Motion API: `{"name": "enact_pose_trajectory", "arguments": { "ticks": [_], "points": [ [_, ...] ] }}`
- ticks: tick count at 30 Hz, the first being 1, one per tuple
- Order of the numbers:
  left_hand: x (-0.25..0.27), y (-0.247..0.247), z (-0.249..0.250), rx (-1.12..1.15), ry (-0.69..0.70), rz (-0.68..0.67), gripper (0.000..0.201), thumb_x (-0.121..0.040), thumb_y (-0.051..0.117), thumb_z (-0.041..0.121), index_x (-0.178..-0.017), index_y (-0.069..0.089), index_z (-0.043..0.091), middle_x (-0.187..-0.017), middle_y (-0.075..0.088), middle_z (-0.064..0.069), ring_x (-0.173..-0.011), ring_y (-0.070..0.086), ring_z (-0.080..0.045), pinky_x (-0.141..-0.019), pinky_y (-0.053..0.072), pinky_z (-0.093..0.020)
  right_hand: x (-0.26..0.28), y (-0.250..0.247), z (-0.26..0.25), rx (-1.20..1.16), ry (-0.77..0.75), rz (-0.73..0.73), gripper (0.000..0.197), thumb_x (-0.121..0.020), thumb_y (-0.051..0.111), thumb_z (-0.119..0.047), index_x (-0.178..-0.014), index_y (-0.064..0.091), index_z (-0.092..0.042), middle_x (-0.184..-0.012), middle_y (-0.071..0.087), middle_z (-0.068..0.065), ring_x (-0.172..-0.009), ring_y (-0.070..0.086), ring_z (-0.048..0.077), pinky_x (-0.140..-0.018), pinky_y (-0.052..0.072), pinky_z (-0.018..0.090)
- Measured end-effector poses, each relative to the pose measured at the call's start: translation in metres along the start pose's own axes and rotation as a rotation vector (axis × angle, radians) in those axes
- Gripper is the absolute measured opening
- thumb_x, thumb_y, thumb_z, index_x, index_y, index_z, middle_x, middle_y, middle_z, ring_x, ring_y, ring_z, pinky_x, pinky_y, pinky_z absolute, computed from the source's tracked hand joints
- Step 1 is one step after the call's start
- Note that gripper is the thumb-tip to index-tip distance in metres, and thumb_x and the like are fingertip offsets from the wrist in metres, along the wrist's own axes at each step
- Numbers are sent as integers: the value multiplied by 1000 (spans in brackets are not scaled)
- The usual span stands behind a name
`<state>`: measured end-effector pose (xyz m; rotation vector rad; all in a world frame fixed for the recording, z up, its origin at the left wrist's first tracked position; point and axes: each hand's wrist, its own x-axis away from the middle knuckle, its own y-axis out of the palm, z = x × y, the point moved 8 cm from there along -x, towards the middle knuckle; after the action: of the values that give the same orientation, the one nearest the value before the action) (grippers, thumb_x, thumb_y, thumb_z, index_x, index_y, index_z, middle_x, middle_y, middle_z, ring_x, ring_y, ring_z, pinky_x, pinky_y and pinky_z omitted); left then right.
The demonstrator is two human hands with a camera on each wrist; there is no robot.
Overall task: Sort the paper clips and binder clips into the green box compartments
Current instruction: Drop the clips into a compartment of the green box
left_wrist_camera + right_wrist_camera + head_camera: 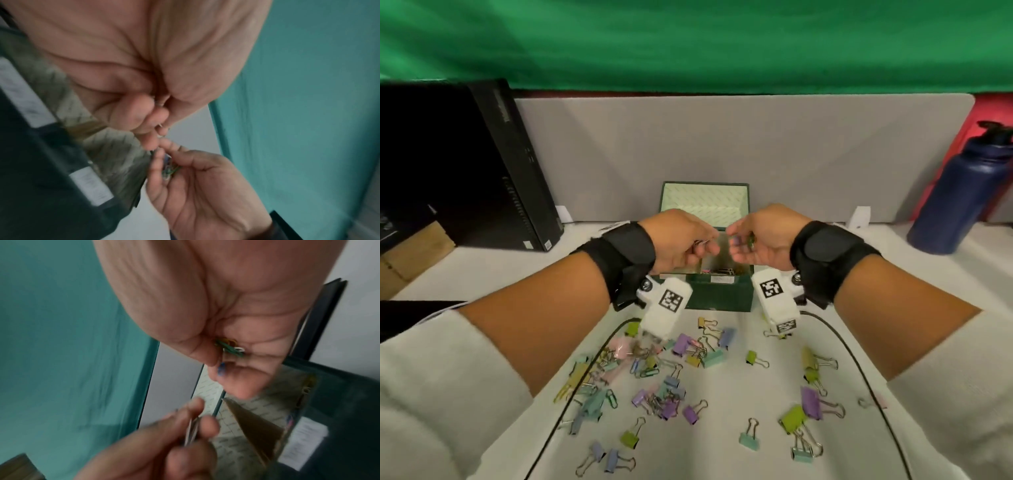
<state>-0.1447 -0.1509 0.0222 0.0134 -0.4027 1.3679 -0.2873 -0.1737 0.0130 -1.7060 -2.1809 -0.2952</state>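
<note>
Both hands hover over the open green box (719,298), fingertips almost meeting. My left hand (703,245) pinches a few pale paper clips (191,430) between thumb and fingers. My right hand (738,242) is cupped, its fingers curled round a small bunch of green, yellow and white paper clips (228,345), which the left wrist view shows as a bunch (170,168) too. Several paper clips (719,270) lie in the box's front compartment. The raised lid (705,202) has a pale patterned lining. Pastel binder clips (688,383), mixed with loose paper clips, lie scattered on the white table in front of the box.
A black computer tower (482,164) stands at the back left beside a wooden block (400,263). At the back right is a dark blue water bottle (969,192). A grey partition (722,137) closes off the back. Two black cables (585,373) run across the table through the clips.
</note>
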Motion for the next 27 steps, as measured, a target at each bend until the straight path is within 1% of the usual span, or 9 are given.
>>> {"name": "enact_pose_trajectory", "arguments": {
  "ticks": [3, 5, 7, 9, 11, 15, 19, 23, 27],
  "points": [
    [-20, 4, 4, 96, -22, 47, 14, -96, 55, 5, -108, 62, 3, -112, 67, -20, -88, 69, -24, -79, 61, -35, 0, 14, -3, 60, 120, -61, 22, -103, 47, -25, -103, 52, -3, -84, 57, 13, -66, 56, 24, -61, 50, 34],
    [-24, 9, 0, 114, -103, 19, 25, -96, 48, 2, -120, 55, 0, -128, 60, -24, -93, 68, -32, -92, 57, -43, 1, 18, -5, 85, 153, -88, 36, -102, 47, -33, -121, 49, -2, -97, 55, 18, -71, 56, 27, -53, 49, 31],
    [-21, 14, -5, 72, -177, -57, 42, -96, 40, -1, -138, 45, 1, -135, 53, -25, -100, 63, -38, -100, 50, -48, 1, 16, -5, 109, 149, -81, 40, -100, 49, -32, -125, 49, -1, -103, 54, 17, -79, 57, 29, -58, 51, 35],
    [-12, 12, -1, 17, -150, -74, 47, -98, 39, -2, -145, 42, 7, -135, 53, -24, -110, 59, -38, -97, 52, -49, 3, 10, -6, 133, 98, -63, 31, -98, 53, -28, -114, 57, -1, -114, 61, 12, -97, 64, 29, -77, 55, 43],
    [2, -1, 5, -65, -35, -31, 36, -100, 46, 2, -133, 55, 11, -126, 61, -16, -108, 64, -29, -83, 59, -40, 13, 2, -11, 233, -31, -21, 23, -97, 56, -22, -111, 64, -5, -121, 67, 10, -108, 67, 26, -90, 57, 40],
    [56, -37, -13, -781, 318, 11, 18, -94, 58, 19, -103, 67, 33, -97, 71, 10, -88, 67, -3, -79, 55, -23, 56, -1, 3, 932, -385, -88, 12, -97, 58, -18, -100, 69, -20, -92, 70, -11, -85, 68, 9, -74, 54, 20],
    [95, -82, -97, -1215, 179, -64, 12, -93, 58, 41, -102, 61, 48, -101, 61, 22, -90, 56, 5, -86, 50, -24, 64, -14, 64, 1443, -361, -162, 19, -97, 53, -23, -102, 67, -35, -101, 65, -19, -90, 60, 5, -87, 50, 22],
    [114, -102, -145, -1223, 70, -127, 46, -85, 61, 60, -129, 48, 61, -120, 48, 25, -109, 49, 2, -99, 44, -25, 60, 12, 73, 1505, -436, -164, 24, -98, 49, -26, -109, 68, -37, -111, 66, -17, -96, 58, 7, -92, 50, 28],
    [121, -90, -159, -1144, 90, -200, 55, -85, 67, 55, -133, 41, 65, -123, 40, 26, -109, 47, 4, -98, 39, -14, 61, 67, 65, 1500, -541, -228, 26, -98, 49, -28, -113, 68, -37, -112, 65, -17, -97, 59, 9, -89, 52, 30]
  ]
}}
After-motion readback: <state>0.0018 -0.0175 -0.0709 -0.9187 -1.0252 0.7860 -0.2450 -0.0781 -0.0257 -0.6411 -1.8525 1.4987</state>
